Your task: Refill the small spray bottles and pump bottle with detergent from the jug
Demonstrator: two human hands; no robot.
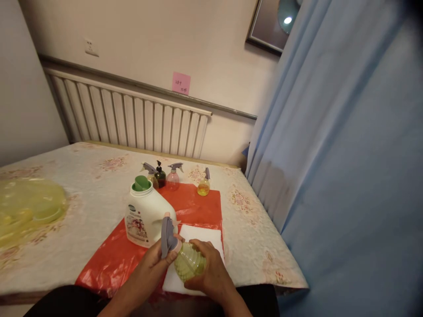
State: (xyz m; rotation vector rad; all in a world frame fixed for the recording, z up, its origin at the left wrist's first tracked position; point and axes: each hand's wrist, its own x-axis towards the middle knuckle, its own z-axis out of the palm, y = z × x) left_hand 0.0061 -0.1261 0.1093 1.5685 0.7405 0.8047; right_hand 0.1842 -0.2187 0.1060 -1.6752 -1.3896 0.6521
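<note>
My right hand [209,273] is wrapped around a small clear bottle of yellow-green liquid [189,263], held tilted over a white cloth [211,235]. My left hand [156,259] grips the bottle's grey trigger-spray head [168,235] at the neck. Just behind stands a white detergent jug [145,215] with a green cap [142,182]. All of it sits on a red plastic sheet [194,204] spread on the table.
Several small spray and pump bottles [173,176] line the sheet's far edge, one yellow bottle [203,186] at the right. A yellow plastic cover [28,207] lies at the left. A radiator [132,119] runs behind; a blue curtain [330,154] hangs at the right.
</note>
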